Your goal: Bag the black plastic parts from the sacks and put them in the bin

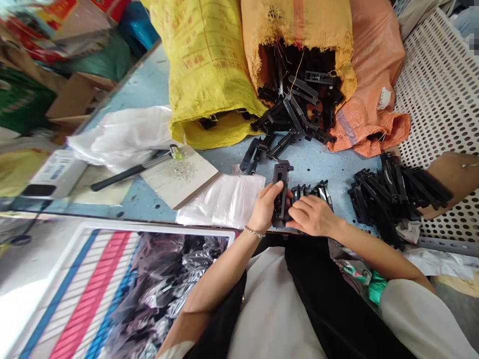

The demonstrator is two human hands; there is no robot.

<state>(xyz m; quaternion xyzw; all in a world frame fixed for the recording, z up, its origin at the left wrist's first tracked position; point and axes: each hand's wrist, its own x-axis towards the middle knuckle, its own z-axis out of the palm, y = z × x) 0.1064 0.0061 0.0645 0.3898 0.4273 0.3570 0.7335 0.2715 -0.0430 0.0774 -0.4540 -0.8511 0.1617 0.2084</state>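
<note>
My left hand (264,205) is closed around a black slotted part (280,192), which stands roughly lengthwise at the front edge of the blue table (239,155). Its thumb lies on the face of the part. Beside it, my right hand (312,214) has its fingers bent together near the part's lower right side; what they hold, if anything, is hidden. Behind my right hand lies a small group of black parts (324,190). A stack of clear plastic bags (228,199) lies just left of my left hand.
A yellow sack (209,65), an open orange sack (299,25) spilling black parts, and another orange sack (374,65) stand behind. More black parts (385,194) are piled right. A hammer (130,172) and board (179,174) lie left; a crate of bagged items (84,232) is below.
</note>
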